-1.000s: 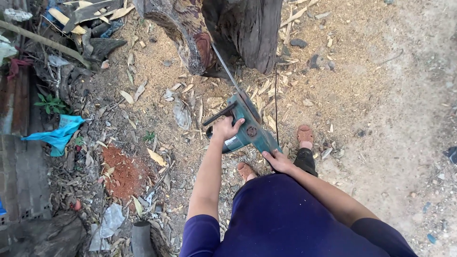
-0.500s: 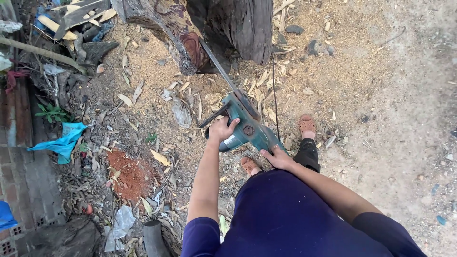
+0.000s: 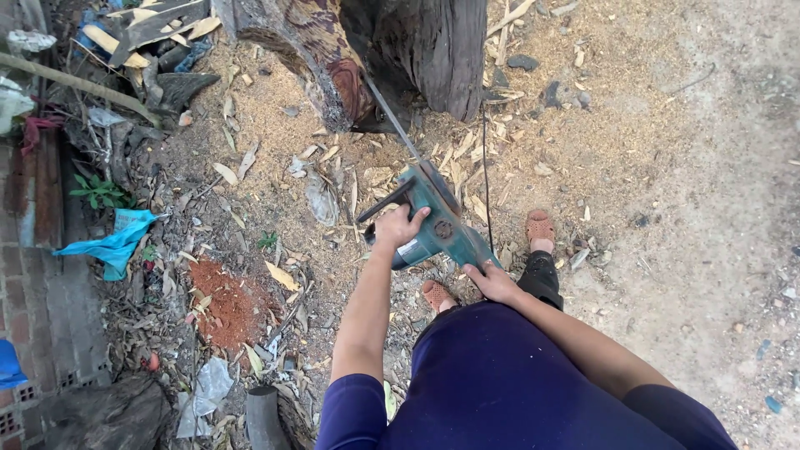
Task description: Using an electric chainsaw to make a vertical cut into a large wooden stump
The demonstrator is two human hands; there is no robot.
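Note:
I hold a teal chainsaw in both hands over sawdust-covered ground. My left hand grips its black front handle. My right hand is closed on the rear handle near my body. The long bar runs up and left into a dark gap between a reddish cut log and a dark stump; the bar's tip is hidden there. A thin cord runs beside the saw. My feet in orange sandals stand just below the saw.
Wood chips and sawdust cover the ground around the log. Scrap wood is piled at the top left. A blue cloth, a red dust patch and a brick edge lie to the left. Bare dirt spreads right.
The view has shifted slightly, with the log now higher in frame. My hands keep the same grip on the saw and the bar stays in the cut.

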